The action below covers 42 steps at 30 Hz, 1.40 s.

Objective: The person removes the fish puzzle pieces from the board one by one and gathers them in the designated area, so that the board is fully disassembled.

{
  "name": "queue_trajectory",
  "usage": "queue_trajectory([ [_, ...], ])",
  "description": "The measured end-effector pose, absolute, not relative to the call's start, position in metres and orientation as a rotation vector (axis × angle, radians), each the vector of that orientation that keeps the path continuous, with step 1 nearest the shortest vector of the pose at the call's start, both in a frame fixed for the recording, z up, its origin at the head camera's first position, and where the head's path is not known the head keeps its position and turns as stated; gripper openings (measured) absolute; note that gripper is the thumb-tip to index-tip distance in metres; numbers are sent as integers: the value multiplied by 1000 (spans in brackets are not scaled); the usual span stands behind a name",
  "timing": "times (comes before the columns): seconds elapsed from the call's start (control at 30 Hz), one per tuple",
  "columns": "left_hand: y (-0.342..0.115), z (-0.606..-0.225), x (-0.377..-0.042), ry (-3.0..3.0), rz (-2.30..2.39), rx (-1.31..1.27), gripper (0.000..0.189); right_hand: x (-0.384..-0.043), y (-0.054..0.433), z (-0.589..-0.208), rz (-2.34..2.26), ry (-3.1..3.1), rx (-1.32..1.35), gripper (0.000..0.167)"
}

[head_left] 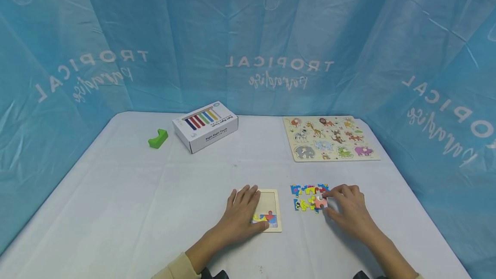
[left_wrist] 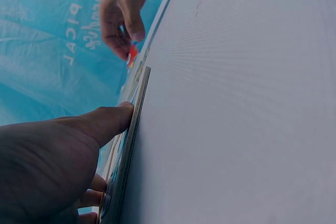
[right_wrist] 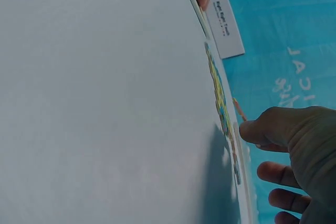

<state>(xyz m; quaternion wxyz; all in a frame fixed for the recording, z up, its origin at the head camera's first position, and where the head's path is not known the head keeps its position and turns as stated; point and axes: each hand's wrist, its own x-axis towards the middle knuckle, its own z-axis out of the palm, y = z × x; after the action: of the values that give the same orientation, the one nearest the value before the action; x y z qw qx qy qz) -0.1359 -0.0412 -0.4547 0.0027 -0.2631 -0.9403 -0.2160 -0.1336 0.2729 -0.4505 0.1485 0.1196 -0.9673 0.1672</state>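
My left hand (head_left: 241, 215) lies over the left side of a small wooden puzzle tray (head_left: 274, 197), fingers extended and thumb at its lower part. Several coloured puzzle pieces (head_left: 271, 218) sit in the bottom of that tray, partly hidden by the hand. To the tray's right, my right hand (head_left: 350, 212) pinches a reddish puzzle piece (right_wrist: 239, 109) between thumb and fingers. The right wrist view has this piece raised off the table, above a group of loose puzzle pieces (head_left: 303, 204) in blue, yellow and red.
At the back right lies a wooden animal puzzle board (head_left: 329, 134). A white box (head_left: 207, 126) with a coloured bead picture stands at the back left, beside a green curved block (head_left: 158, 139). Blue printed curtains (head_left: 201, 55) surround the white-covered table (head_left: 116, 210).
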Motion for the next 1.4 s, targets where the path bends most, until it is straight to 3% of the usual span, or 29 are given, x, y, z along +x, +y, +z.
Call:
queue_trajectory([
  [1.4, -42, -455, -138, -2959, -663, -834, 80, -137, 299, -458, 558, -2947, 235, 33],
])
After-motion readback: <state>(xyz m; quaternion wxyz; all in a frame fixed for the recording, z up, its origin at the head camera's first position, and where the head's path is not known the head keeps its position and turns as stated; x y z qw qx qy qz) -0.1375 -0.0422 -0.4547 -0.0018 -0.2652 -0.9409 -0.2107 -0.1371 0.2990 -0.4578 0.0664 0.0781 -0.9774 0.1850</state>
